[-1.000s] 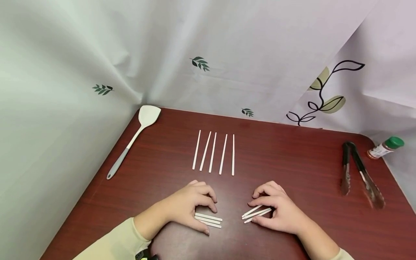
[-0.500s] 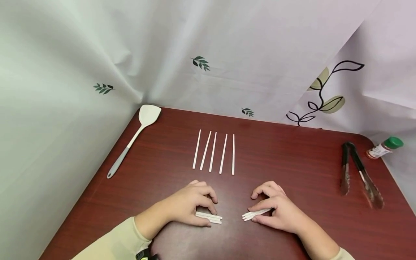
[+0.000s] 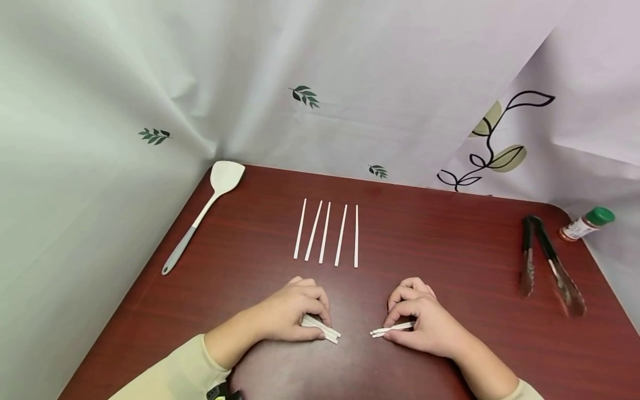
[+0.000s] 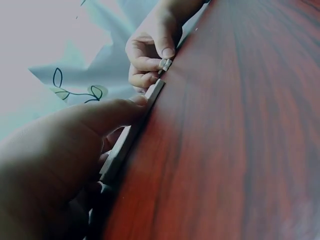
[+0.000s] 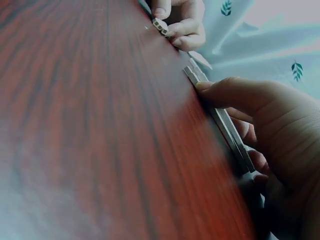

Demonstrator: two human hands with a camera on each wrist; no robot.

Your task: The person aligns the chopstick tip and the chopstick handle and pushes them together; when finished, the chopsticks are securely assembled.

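My left hand (image 3: pixel 295 311) pinches a small bundle of thin white sticks (image 3: pixel 327 332) between thumb and fingers, low over the table. In the left wrist view, the thumb (image 4: pixel 120 112) presses along these square-edged sticks (image 4: pixel 132 132). Across a short gap, my right hand (image 3: pixel 417 316) pinches another bundle of white sticks (image 3: pixel 379 332), whose ends point toward the left bundle. The right wrist view shows the right thumb (image 5: pixel 235 92) over its sticks (image 5: pixel 227 127), lying side by side. The far ends of both bundles are hidden by the hands in the head view.
Several more white sticks (image 3: pixel 325 233) lie in a spaced row beyond the hands. A white spatula with a grey handle (image 3: pixel 202 214) lies at left. Black-handled tongs (image 3: pixel 544 244) and a green-capped bottle (image 3: pixel 582 226) are at right on the dark red table (image 3: pixel 425 233).
Both hands have closed their thumbs and fingers, squeezing the loosely spread sticks into tight bundles. The left bundle has turned, its free end now angled nearer the body. The row stays put.
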